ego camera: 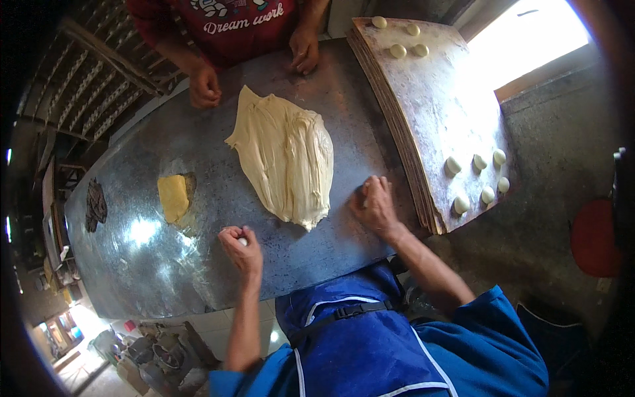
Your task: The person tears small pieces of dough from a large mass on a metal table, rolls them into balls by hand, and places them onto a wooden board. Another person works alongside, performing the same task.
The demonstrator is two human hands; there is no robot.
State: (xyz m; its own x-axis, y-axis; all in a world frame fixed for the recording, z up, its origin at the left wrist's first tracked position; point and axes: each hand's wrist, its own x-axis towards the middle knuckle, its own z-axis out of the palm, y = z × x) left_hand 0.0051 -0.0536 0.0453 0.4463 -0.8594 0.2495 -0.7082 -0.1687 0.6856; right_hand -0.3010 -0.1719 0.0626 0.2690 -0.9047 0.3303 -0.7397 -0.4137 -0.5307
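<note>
A large slab of pale, stretched dough (pixel 287 159) lies on the dark metal worktable (pixel 198 268) before me. Left of its lower end, my left hand (pixel 241 250) is curled on the tabletop around a small ball of dough (pixel 242 241), mostly hidden by the fingers. On the other side, my right hand (pixel 375 206) is cupped low against the table, between the slab and a stack of boards. A bit of pale dough (pixel 365 203) shows under its fingers. Neither hand touches the slab.
Several dough balls (pixel 461 204) sit on the floured top board (pixel 426 109) of the stack at right. Across the table stands a person in a red shirt (pixel 243 37), hands near the far edge. A yellow block (pixel 173 198) and dark cloth (pixel 95 204) lie left.
</note>
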